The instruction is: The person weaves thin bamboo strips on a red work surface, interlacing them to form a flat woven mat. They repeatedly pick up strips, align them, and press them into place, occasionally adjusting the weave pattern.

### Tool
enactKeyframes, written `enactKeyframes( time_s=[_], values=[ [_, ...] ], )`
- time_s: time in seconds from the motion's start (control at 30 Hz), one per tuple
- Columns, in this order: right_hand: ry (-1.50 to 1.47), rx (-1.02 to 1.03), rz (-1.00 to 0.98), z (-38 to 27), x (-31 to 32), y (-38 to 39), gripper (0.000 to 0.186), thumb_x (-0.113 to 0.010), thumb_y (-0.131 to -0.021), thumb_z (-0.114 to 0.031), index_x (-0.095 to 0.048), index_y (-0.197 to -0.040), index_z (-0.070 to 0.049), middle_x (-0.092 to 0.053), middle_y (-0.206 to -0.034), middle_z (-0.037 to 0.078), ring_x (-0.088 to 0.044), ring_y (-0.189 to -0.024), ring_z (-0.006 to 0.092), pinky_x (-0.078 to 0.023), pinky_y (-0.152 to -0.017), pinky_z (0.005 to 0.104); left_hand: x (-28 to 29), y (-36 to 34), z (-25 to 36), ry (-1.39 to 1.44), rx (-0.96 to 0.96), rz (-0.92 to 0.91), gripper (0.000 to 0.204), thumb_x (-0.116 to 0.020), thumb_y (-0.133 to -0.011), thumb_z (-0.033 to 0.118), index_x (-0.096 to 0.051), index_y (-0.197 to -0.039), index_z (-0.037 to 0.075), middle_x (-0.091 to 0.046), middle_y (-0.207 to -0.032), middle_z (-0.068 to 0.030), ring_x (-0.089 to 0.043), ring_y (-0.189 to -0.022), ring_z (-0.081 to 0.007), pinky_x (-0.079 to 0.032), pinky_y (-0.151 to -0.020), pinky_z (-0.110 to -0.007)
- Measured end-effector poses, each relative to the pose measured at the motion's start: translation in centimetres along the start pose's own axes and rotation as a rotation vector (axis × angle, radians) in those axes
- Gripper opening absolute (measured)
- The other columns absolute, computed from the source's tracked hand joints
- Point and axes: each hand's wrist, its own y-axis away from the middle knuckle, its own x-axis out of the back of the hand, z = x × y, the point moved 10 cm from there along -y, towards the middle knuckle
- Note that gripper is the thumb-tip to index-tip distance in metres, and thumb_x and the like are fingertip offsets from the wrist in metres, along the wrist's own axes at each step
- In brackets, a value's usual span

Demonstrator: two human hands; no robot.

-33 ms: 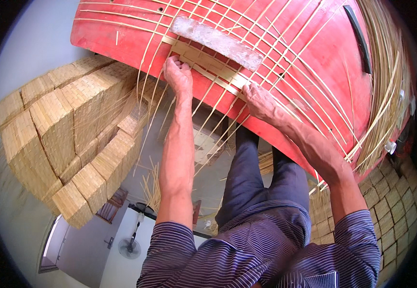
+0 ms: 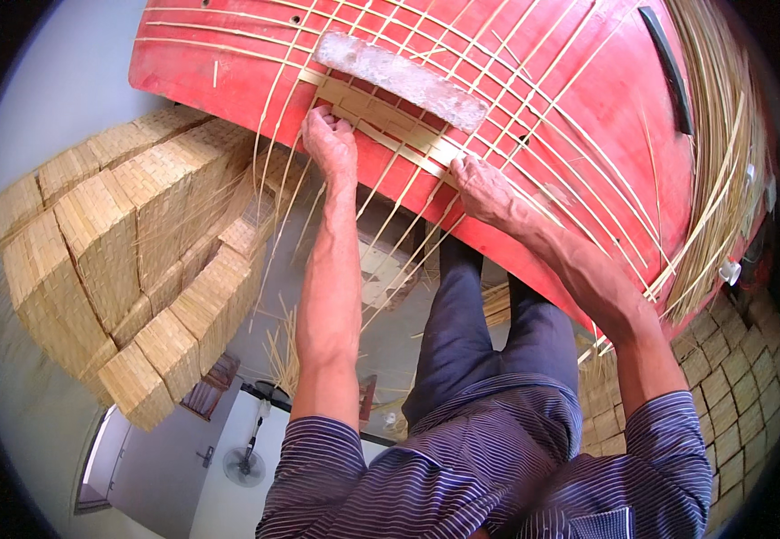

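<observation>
Across the red table lies an open lattice of thin pale splints, bamboo-like in look. At its near side is a tightly woven flat band, with a wider pale strip along its near edge. My left hand is closed, its fingers curled at the strip's left end. At the other end, my right hand pinches the strip between thumb and fingers. Just beyond the band, a long worn whitish bar rests on the lattice. My fingers partly hide both strip ends.
Loose splints lie bundled along the table's right side, near a dark curved strip. Stacked woven blocks stand at the left, more at lower right. Splint ends hang over the near table edge. A fan stands behind.
</observation>
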Motion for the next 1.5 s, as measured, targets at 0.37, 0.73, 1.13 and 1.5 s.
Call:
enactKeyframes(
  time_s=[0.37,0.73,1.13,1.5],
  values=[
    [-0.031,0.005,0.006,-0.2,0.7,0.2,0.026,-0.056,-0.079,-0.002,-0.052,-0.104,0.004,-0.059,-0.091,0.022,-0.063,-0.091,0.0371,-0.053,-0.078,0.0453,0.7,0.6,1.4,0.031,-0.014,-0.064,0.035,-0.064,-0.076,-0.003,-0.057,-0.11,-0.005,-0.058,-0.096,-0.0172,-0.063,-0.079,-0.0254,-0.053,-0.068,-0.037],
    [-0.093,-0.055,0.023,1.4,0.2,0.1,0.025,-0.058,-0.078,0.001,-0.054,-0.103,0.003,-0.062,-0.089,0.022,-0.066,-0.086,0.0379,-0.056,-0.068,0.0453,1.5,3.2,9.4,-0.287,-0.491,-0.188,0.045,-0.069,-0.078,0.001,-0.053,-0.12,-0.002,-0.053,-0.107,-0.0204,-0.059,-0.095,-0.0359,-0.049,-0.083,-0.046],
    [-0.001,-0.074,0.1,0.5,0.9,0.0,0.023,-0.067,-0.073,-0.009,-0.059,-0.091,0.003,-0.066,-0.083,0.02,-0.069,-0.079,0.0342,-0.057,-0.067,0.0428,-6.3,8.2,10.9,-0.709,-1.058,-0.706,0.038,-0.054,-0.08,0.009,-0.061,-0.117,0.004,-0.057,-0.118,-0.0191,-0.054,-0.106,-0.0365,-0.04,-0.09,-0.049],
    [-0.127,-0.247,0.202,5.6,7.1,7.7,0.017,-0.065,-0.074,-0.012,-0.059,-0.089,-0.004,-0.064,-0.079,0.015,-0.066,-0.074,0.0334,-0.053,-0.062,0.0464,-6.8,7.6,9.0,-0.764,-0.831,-0.882,0.053,-0.068,-0.08,0.008,-0.052,-0.13,0.005,-0.054,-0.122,-0.0237,-0.051,-0.108,-0.0433,-0.042,-0.093,-0.052]
  ],
)
